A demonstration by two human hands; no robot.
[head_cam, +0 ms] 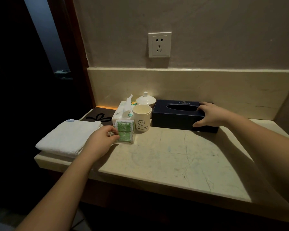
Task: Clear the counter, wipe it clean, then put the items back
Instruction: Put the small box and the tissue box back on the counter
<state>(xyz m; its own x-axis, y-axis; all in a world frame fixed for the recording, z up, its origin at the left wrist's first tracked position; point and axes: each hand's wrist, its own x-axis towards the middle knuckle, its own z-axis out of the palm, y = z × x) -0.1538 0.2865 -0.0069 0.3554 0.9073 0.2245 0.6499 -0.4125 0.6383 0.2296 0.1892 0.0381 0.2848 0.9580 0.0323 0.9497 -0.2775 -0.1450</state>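
Clear holder (124, 133) with green packets stands upright, table (182, 157) left; our left hand (101, 143) fingers pinch it. Right hand (210, 116) clamps the dark tissue box (175, 115), long axis left-right. Cup (141, 117) between them.

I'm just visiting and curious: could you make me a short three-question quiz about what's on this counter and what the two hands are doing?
1. True or false: the right hand grips the dark tissue box.
2. What does the left hand hold? A) the smiley cup B) the clear holder of green packets C) the folded white towel
3. Fill in: the white lidded jar stands ____ the smiley cup, nearer the wall.

Key: 1 true; 2 B; 3 behind
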